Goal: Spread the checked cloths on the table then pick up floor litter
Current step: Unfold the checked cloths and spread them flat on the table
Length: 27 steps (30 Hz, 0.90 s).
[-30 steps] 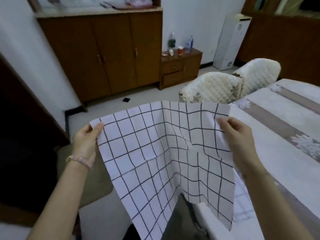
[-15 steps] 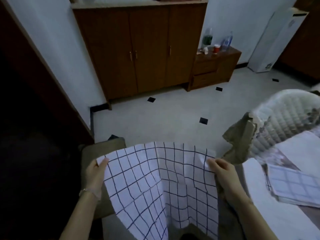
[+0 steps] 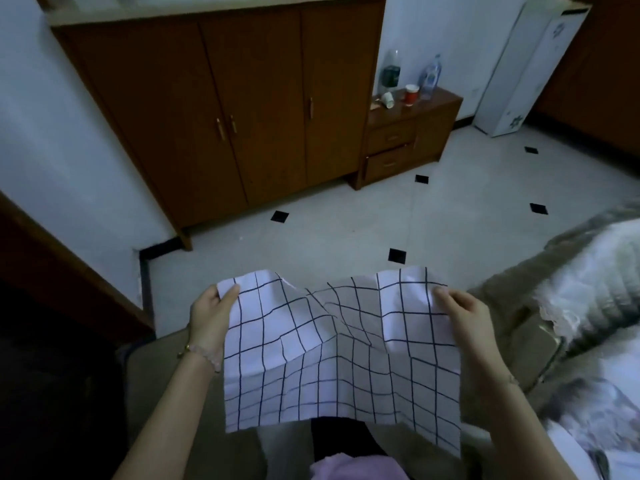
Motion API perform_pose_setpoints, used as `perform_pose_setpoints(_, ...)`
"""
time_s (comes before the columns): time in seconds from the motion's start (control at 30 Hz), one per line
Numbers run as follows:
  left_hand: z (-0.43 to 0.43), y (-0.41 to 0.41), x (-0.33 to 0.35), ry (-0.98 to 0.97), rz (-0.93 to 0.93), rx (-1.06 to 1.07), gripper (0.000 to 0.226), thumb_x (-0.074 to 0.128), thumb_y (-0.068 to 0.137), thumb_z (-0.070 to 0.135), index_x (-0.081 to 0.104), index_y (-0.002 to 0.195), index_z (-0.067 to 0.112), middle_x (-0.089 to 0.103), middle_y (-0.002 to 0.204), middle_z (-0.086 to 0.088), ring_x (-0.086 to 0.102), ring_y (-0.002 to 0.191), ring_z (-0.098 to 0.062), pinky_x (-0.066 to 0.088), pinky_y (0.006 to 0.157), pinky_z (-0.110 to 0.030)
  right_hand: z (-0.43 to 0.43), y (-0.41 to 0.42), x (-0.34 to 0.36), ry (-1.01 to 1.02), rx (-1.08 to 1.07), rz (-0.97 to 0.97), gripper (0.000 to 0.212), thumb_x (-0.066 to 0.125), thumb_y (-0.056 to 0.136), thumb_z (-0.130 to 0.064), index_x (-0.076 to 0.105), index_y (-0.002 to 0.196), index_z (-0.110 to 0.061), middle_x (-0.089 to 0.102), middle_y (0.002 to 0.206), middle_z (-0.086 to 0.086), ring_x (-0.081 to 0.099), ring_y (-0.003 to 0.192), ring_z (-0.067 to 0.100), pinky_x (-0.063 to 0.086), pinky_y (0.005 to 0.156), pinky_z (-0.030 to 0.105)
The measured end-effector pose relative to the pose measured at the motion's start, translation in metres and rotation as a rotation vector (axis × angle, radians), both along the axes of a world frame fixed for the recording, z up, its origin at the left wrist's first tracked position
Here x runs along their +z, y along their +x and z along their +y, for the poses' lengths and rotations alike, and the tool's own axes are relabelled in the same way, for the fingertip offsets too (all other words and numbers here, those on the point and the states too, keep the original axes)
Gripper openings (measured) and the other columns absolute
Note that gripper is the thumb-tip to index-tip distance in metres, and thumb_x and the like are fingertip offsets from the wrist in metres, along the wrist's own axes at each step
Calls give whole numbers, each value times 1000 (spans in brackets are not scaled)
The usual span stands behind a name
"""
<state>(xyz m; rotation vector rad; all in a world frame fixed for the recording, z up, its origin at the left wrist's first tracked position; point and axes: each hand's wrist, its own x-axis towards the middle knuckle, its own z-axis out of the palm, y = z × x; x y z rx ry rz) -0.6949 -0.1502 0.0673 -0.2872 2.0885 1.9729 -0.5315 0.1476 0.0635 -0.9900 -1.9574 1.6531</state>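
Note:
A white cloth with a black check pattern [image 3: 332, 355] hangs in front of me, creased down its middle. My left hand [image 3: 211, 317] pinches its upper left corner and my right hand [image 3: 464, 320] pinches its upper right corner. The cloth sags between the two hands, above the floor and my lap. The table [image 3: 588, 441] shows only as a blurred corner at the lower right. I make out no litter on the pale tiled floor [image 3: 346, 237], only small black inset tiles.
A quilted chair back [image 3: 595, 299] stands close on the right. A brown cabinet [image 3: 225, 109] and a low drawer unit [image 3: 408, 133] with bottles and cups line the far wall. A white appliance [image 3: 530, 67] stands at the back right. A dark doorway lies left.
My view has swung left and down, away from the table toward the floor and cabinet. Both hands keep their hold on the cloth's top corners, and the cloth now sags more in the middle.

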Motion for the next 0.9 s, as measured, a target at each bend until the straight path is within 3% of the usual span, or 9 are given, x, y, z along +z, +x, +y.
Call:
perform_pose_setpoints(0.13,72,-68,6,-6,-22,-104,15,56,92,18,64,103,12,69,107,-15,65,100,-31,50,94,-48,61,-55,-5,-7,-73,-39,38,57,91,-25,57,81,12,49,70,12,42,68,18,32,61,29)
perform_pose_setpoints(0.2,113,-103,10,-25,-16,-164,18,55,92,17,63,106,10,69,108,-14,65,102,-30,50,95,-48,95,-79,-3,-13,-127,-34,37,57,92,-26,58,77,8,48,69,11,41,66,17,32,58,29)
perform_pose_setpoints(0.3,171,-151,14,-25,20,-232,18,55,92,16,63,108,10,68,110,-13,63,105,-29,47,98,-46,143,-112,8,9,-203,-16,27,58,91,-26,54,68,-11,40,65,7,33,62,15,26,55,28)
perform_pose_setpoints(0.4,222,-187,11,-30,21,-310,15,56,92,17,62,105,17,67,111,-9,62,105,-26,46,99,-42,187,-132,16,16,-285,-2,26,58,91,-26,54,68,-15,40,61,2,33,57,10,26,54,26)
perform_pose_setpoints(0.57,327,-242,-8,-49,-12,-482,14,57,91,20,64,102,17,68,110,-7,62,107,-25,45,101,-44,249,-150,-3,-27,-410,-25,29,58,91,-20,63,79,5,47,70,11,41,66,17,32,55,27)
perform_pose_setpoints(0.67,403,-276,-25,-36,-53,-592,17,57,91,19,65,104,12,69,111,-11,62,108,-29,44,102,-48,285,-161,-23,-48,-477,-78,24,58,91,-18,58,70,-7,46,64,9,40,62,17,33,54,25)
perform_pose_setpoints(0.8,521,-331,-30,-6,-48,-732,18,57,91,17,64,106,10,68,112,-13,62,109,-30,43,103,-50,347,-173,-28,-66,-682,-78,33,59,89,-20,48,58,-17,39,56,-1,34,59,16,29,54,26)
perform_pose_setpoints(0.9,619,-373,-15,-10,9,-859,21,56,92,16,64,109,8,68,111,-13,62,108,-30,44,101,-51,402,-178,-8,-70,-832,-16,35,58,90,-24,50,66,0,39,66,8,34,65,19,29,63,32)
